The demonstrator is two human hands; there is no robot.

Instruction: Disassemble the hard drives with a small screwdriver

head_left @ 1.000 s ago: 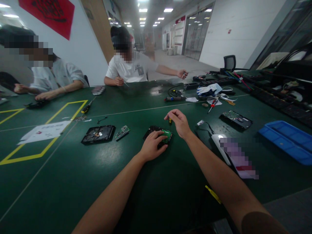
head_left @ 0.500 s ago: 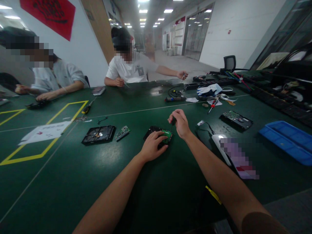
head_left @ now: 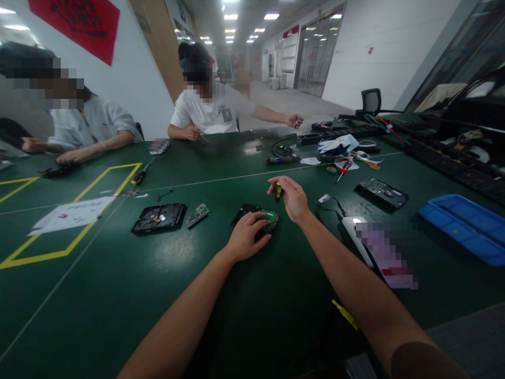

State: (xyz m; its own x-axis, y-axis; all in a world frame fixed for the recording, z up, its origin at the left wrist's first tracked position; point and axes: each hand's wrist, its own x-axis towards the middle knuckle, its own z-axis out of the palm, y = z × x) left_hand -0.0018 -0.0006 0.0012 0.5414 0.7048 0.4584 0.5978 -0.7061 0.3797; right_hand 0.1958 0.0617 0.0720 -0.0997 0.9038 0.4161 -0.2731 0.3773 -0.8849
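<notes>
Drive (head_left: pixel 270 217) lies under the spread left hand (head_left: pixel 248 238), while the right hand (head_left: pixel 291 199) pinches an upright screwdriver (head_left: pixel 278 192) over it

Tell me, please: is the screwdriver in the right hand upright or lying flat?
Upright. The screwdriver has its handle on top, in the right hand, and shaft pointing down toward the green board.

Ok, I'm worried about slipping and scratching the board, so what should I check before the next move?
1. Left hand resting on the hard drive: ok.
2. Right hand holding the yellow-and-black screwdriver: ok.
3. Screwdriver roughly upright: ok.
4. Screwdriver tip seated in a screw: cannot tell, too small to make out.
5. Green circuit board uncovered: not ok, the left fingers lie over part of it.
6. Loose circuit board apart from the hard drive: ok.
</notes>
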